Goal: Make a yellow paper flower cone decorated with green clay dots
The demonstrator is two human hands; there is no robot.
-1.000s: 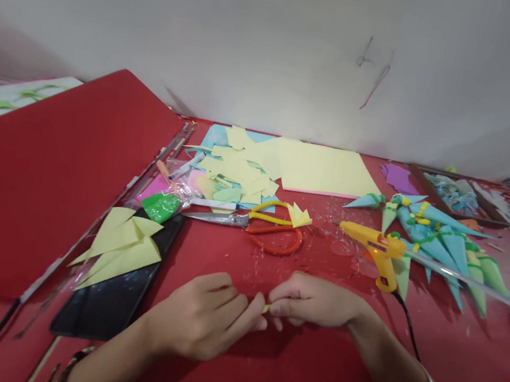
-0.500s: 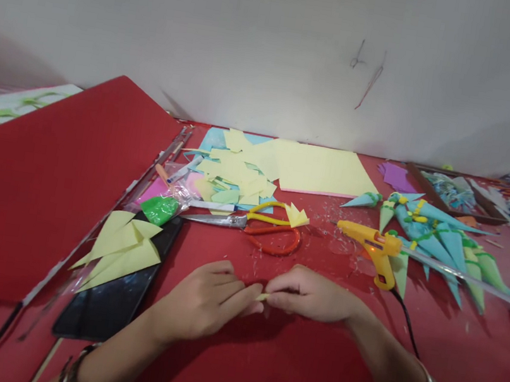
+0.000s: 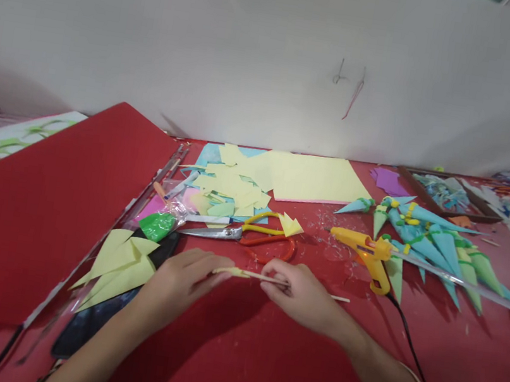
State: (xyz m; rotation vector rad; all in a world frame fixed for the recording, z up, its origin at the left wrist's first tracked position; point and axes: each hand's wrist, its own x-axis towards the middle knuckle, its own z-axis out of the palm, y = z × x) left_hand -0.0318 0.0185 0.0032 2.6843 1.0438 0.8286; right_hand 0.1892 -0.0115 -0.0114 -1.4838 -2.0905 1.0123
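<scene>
Between finger and thumb, my left hand (image 3: pixel 191 280) pinches a small folded strip of yellow paper (image 3: pixel 237 272). My right hand (image 3: pixel 300 292) is closed around a thin pale stick (image 3: pixel 265 278), whose left end meets the yellow paper and whose other end pokes out beyond the hand. Just past my hands lie scissors (image 3: pixel 222 233) with yellow and red handles, a small folded yellow paper piece (image 3: pixel 291 225) resting by the yellow loop. To the right, a yellow glue gun (image 3: pixel 366 245) with a long clear glue stick lies near my right forearm.
Yellow paper scraps (image 3: pixel 237 182) and a yellow sheet (image 3: pixel 321 182) lie at the back. Blue and green paper cones (image 3: pixel 443 244) are heaped at the right, before a brown tray (image 3: pixel 479 212). Cut yellow pieces (image 3: pixel 122 264) cover part of a dark phone-like slab (image 3: pixel 91 326). A red board (image 3: pixel 49 218) stands left.
My hands have moved slightly apart and up from the table's front. The thin stick now shows in my right hand, against the yellow paper. The camera view has tilted up a little.
</scene>
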